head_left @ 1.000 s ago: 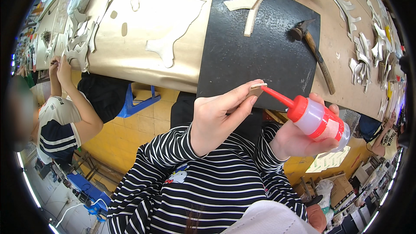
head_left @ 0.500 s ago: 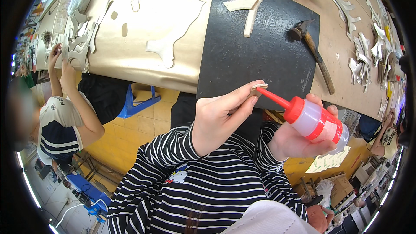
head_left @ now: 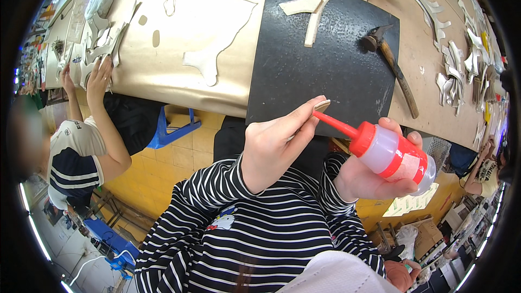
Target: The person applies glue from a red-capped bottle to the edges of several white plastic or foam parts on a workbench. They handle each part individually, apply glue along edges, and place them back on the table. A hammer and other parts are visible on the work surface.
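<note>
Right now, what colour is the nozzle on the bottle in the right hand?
Red: the nozzle shows best in the head view.

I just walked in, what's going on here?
A person pinches a small flat piece in the left grip and holds a red-capped squeeze bottle in the right grip, the nozzle tip right at the piece. Beyond lies a black mat with curved pale pieces at its far end and a hammer across its right edge.
</note>
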### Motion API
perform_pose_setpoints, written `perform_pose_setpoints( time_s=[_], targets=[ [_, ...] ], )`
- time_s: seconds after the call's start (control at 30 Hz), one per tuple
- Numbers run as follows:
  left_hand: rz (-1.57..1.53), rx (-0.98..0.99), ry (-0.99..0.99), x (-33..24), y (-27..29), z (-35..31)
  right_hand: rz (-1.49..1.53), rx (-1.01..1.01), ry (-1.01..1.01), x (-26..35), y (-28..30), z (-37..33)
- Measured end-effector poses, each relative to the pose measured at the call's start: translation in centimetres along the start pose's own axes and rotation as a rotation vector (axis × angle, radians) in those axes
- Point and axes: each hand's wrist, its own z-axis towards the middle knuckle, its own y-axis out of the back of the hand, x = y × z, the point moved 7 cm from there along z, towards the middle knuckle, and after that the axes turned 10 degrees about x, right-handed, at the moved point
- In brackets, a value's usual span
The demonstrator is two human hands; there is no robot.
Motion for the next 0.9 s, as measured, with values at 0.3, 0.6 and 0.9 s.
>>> perform_pose_setpoints(
  time_s=[0.3,0.6,0.9],
  targets=[
    [-0.02,0.033,0.031,0.5,-0.2,0.0,-0.081,-0.053,-0.085,-0.5,0.2,-0.1],
    [-0.723,0.223,0.356,5.8,0.0,0.6,0.011,-0.445,-0.138,0.0,4.4,1.4],
    [-0.019,0.101,-0.048,6.7,-0.1,7.4,0.063,-0.355,-0.211,0.9,8.5,1.7]
  ],
)
